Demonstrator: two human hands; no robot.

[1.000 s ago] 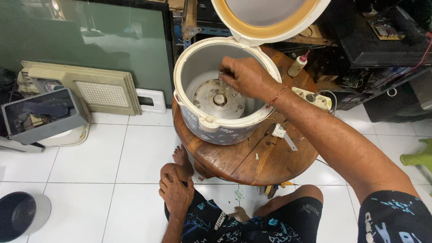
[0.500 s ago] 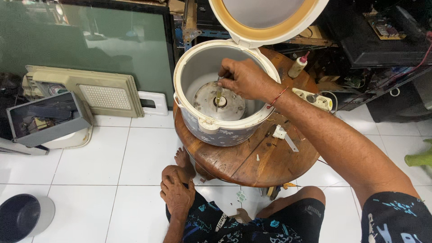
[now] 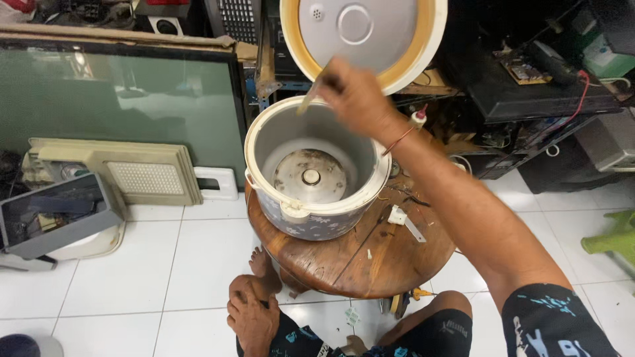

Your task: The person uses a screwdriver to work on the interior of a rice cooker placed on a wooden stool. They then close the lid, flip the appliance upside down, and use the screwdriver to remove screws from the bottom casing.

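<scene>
An open rice cooker [image 3: 311, 215] with a floral outer wall stands on a small round wooden table [image 3: 370, 258]. Its lid [image 3: 364, 33] is swung up at the back, and the round heating plate [image 3: 309, 176] shows at the bottom. My right hand [image 3: 354, 92] is raised above the cooker's far rim, gripping a thin pale stick-like tool [image 3: 311, 96] that slants down to the left; it is motion-blurred. My left hand [image 3: 253, 317] rests on my knee below the table, fingers curled and holding nothing.
A small white part [image 3: 397, 215] and a metal strip [image 3: 415, 230] lie on the table beside the cooker. A large dark panel [image 3: 119, 99] leans at the left, with a beige panel [image 3: 132, 175] and a grey housing [image 3: 56, 215] on the tiled floor. Cluttered shelves stand at the right.
My right hand has lifted out of the cooker's bowl, up to above the far rim, taking the thin tool with it. The left hand has stayed on my knee.
</scene>
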